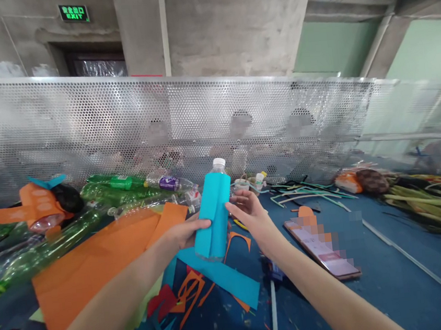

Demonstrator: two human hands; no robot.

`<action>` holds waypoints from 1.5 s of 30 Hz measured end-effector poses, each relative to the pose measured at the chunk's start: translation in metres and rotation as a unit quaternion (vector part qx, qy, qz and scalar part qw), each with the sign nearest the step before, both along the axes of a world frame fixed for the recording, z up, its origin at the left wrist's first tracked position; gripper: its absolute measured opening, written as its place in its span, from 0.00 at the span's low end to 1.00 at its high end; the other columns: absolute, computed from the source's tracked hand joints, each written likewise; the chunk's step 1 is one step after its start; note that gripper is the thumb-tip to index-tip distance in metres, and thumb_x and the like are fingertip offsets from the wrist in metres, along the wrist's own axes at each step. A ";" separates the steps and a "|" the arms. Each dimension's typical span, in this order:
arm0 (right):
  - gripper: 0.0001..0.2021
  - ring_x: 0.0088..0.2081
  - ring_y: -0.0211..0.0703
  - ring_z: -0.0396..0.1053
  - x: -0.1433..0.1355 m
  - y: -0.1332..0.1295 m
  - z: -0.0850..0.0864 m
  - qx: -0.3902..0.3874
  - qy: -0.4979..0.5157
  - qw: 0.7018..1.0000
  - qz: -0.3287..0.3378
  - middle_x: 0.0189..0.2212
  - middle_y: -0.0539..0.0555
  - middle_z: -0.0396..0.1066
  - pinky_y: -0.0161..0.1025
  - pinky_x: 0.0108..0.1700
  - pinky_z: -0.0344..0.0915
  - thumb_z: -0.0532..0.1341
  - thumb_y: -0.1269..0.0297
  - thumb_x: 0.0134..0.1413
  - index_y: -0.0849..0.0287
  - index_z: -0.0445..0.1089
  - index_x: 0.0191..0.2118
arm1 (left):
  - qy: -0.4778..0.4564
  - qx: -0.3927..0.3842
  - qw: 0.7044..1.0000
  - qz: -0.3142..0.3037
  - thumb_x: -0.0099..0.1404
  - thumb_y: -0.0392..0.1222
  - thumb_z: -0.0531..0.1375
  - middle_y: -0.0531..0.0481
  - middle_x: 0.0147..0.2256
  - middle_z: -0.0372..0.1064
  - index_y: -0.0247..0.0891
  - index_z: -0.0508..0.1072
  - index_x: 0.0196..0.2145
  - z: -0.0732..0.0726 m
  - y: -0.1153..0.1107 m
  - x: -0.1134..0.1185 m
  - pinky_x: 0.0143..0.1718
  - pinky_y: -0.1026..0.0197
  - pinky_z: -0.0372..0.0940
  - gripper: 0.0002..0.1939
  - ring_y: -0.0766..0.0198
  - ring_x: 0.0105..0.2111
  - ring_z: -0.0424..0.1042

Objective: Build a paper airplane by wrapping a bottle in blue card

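A clear plastic bottle with a white cap is wrapped in a sheet of blue paper, whose overlapping edge runs down the side facing me. It is held nearly upright above the table. My left hand grips its lower left side, thumb on the paper and fingers hidden behind. On the right side, my right hand presses the paper with its thumb, the other fingers curled round the far side. Beneath the bottle lie a blue paper strip and cut orange paper scraps.
Orange paper sheets and green plastic bottles lie at left, beside an orange paper-covered bottle. A phone rests at right, with dried plant stalks beyond. A perforated metal screen stands across the back.
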State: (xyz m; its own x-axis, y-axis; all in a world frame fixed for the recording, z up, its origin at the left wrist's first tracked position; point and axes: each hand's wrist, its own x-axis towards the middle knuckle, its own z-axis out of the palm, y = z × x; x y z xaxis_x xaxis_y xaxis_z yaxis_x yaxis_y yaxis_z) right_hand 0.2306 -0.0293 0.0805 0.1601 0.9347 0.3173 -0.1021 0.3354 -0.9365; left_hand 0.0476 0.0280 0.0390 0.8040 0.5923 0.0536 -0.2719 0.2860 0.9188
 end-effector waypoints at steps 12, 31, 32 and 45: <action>0.21 0.30 0.41 0.71 -0.006 -0.015 0.008 -0.070 0.018 0.979 0.189 0.39 0.52 0.73 0.35 0.23 0.66 0.69 0.56 0.46 0.54 0.66 0.45 | 0.007 -0.014 1.000 0.020 0.48 0.52 0.72 0.35 0.52 0.70 0.36 0.60 0.60 -0.002 -0.004 0.002 0.51 0.44 0.65 0.47 0.41 0.53 0.69; 0.22 0.37 0.45 0.73 -0.012 -0.015 -0.001 -0.051 -0.015 0.993 0.102 0.41 0.51 0.74 0.39 0.33 0.71 0.66 0.65 0.43 0.54 0.64 0.47 | 0.059 0.018 0.998 0.019 0.45 0.50 0.74 0.37 0.50 0.71 0.40 0.58 0.61 0.019 -0.019 0.010 0.47 0.45 0.66 0.50 0.44 0.47 0.73; 0.22 0.38 0.46 0.73 -0.012 -0.016 0.000 -0.051 -0.017 0.992 0.110 0.41 0.51 0.74 0.40 0.36 0.71 0.66 0.66 0.44 0.53 0.64 0.48 | 0.065 0.025 0.997 0.021 0.45 0.50 0.74 0.38 0.50 0.71 0.40 0.58 0.61 0.019 -0.018 0.010 0.48 0.45 0.66 0.49 0.44 0.48 0.72; 0.17 0.46 0.51 0.72 -0.001 -0.010 0.003 -0.068 -0.015 0.986 0.149 0.43 0.53 0.75 0.48 0.47 0.70 0.67 0.55 0.47 0.53 0.68 0.42 | 0.111 0.080 0.991 0.009 0.47 0.47 0.73 0.41 0.48 0.71 0.42 0.58 0.62 0.014 -0.014 0.011 0.48 0.41 0.65 0.47 0.44 0.48 0.71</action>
